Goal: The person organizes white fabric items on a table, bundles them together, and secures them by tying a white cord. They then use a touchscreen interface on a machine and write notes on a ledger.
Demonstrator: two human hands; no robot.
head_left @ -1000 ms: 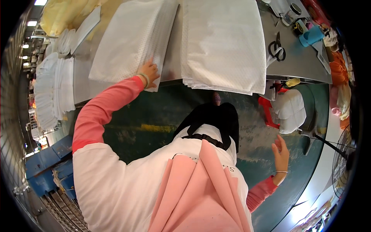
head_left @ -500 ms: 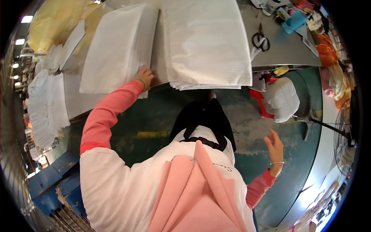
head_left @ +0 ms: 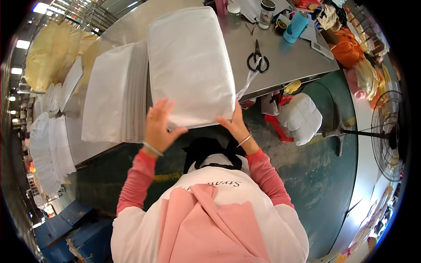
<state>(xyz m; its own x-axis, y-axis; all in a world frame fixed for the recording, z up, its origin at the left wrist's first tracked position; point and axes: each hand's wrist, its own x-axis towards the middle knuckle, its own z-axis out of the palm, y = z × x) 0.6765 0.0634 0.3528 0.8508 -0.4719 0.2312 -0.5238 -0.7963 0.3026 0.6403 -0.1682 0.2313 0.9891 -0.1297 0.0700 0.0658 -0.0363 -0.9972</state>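
A thick stack of white folded cloth sheets (head_left: 193, 65) lies on the metal table in front of me. My left hand (head_left: 161, 127) is at its near left corner, fingers spread and thumb out, holding nothing. At the near right corner my right hand (head_left: 237, 127) has its thumb on the front edge and its fingers along the right side, gripping that corner. The undersides of the fingers are partly hidden. To the left stands a second stack of white dimpled sheets (head_left: 112, 92), its layered edges showing.
Black-handled scissors (head_left: 258, 61) with a white strip lie on the table (head_left: 280, 72). Beyond are a glass jar (head_left: 266, 15) and a blue cylinder (head_left: 296, 27). A white-covered stool (head_left: 302, 118) and a standing fan (head_left: 388, 136) are at right; blue boxes (head_left: 66, 223) at lower left.
My right hand has come up from my side to the front stack's corner. My left hand has left the gap between the stacks. The view has shifted, and the front stack looks straightened.
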